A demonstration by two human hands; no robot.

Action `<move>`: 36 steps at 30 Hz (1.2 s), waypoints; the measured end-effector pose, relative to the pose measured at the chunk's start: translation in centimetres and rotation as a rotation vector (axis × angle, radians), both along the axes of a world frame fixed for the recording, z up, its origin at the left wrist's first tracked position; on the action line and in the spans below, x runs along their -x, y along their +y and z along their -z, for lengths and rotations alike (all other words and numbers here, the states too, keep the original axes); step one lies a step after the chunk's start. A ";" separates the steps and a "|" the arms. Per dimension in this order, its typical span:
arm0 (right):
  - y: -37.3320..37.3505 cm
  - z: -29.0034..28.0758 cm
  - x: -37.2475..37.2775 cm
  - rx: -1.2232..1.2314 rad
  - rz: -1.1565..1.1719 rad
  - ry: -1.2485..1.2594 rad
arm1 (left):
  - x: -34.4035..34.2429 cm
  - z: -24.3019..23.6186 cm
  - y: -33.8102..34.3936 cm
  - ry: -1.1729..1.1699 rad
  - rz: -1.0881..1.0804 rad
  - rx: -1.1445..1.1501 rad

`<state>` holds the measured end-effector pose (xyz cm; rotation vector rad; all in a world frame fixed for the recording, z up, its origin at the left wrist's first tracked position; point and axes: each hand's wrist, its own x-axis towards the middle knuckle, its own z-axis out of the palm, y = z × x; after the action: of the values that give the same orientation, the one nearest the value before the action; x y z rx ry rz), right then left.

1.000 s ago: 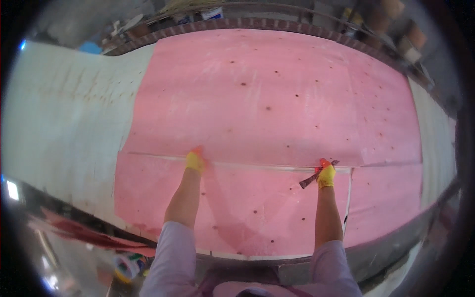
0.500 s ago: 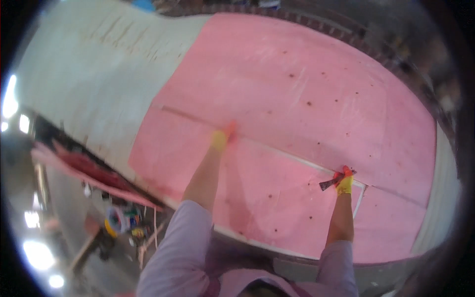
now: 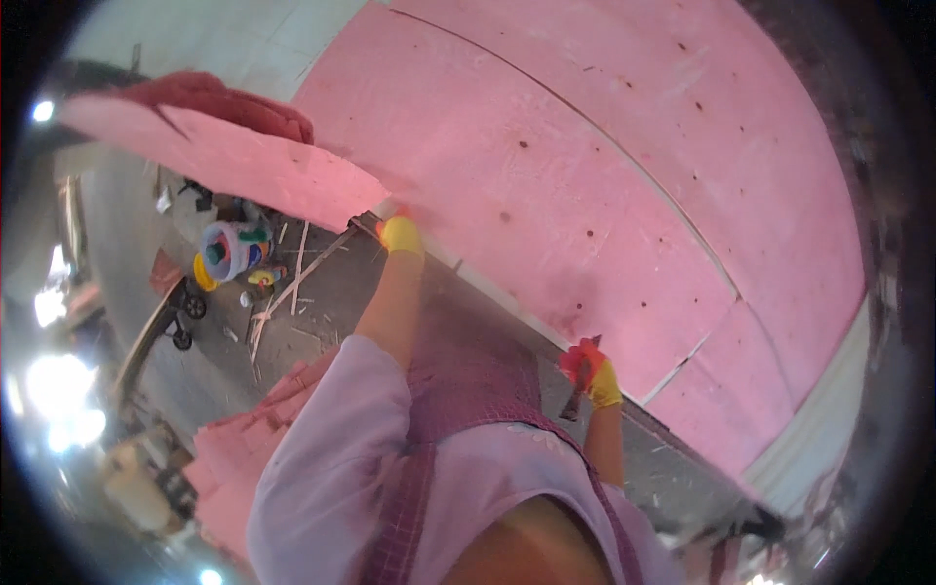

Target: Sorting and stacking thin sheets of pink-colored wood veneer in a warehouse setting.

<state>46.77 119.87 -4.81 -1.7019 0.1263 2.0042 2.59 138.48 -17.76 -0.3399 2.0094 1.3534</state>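
A large pink sheet (image 3: 468,175) dotted with small dark spots covers the work surface in front of me. A long curved seam (image 3: 624,146) crosses it, and a short pale gap (image 3: 680,370) runs near its right part. My right hand (image 3: 590,375), in a red and yellow glove, is closed around a dark tool with a flared end (image 3: 570,407) at the near edge. My left hand (image 3: 400,234), in a yellow and orange glove, is at the near edge further left, beside a loose pink piece (image 3: 263,171). Its fingers are blurred and partly hidden.
A bucket of bottles and tools (image 3: 232,252) stands on the floor at left, near thin offcut strips (image 3: 302,268) and a wheeled frame (image 3: 185,312). Pink scraps (image 3: 244,439) are piled to my lower left. A pale surface (image 3: 224,39) extends beyond the sheet.
My view has shifted toward the near edge. Both hands have come off the seam area to that edge, the right one still holding the dark tool.
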 end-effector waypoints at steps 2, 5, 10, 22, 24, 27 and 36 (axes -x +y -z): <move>-3.8 4.3 2.0 -0.028 0.162 0.057 | -0.2 -1.1 0.0 -0.061 0.034 -0.100; -2.1 2.6 6.7 -0.037 0.610 -0.033 | -0.2 -2.7 -0.2 -0.171 0.057 -0.243; -0.9 3.4 7.8 -0.036 0.676 -0.034 | 0.0 -3.5 2.0 -0.182 0.137 -0.064; 2.2 0.1 11.1 -0.347 0.916 -0.600 | 1.3 -6.9 2.4 -0.293 0.771 0.040; 3.6 -3.9 11.8 -0.327 0.940 -0.643 | 2.2 -5.6 3.0 -0.237 0.782 -0.001; 3.5 -8.1 12.3 -0.353 0.959 -0.658 | 3.4 -5.3 5.2 -0.353 0.772 -0.065; 0.3 0.9 8.2 -0.233 1.128 -0.499 | 2.7 -0.5 2.6 -0.459 0.793 -0.270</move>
<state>38.61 120.14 -5.73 -1.4112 0.5147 0.7267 -0.09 141.08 -17.27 0.2414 1.3270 0.9028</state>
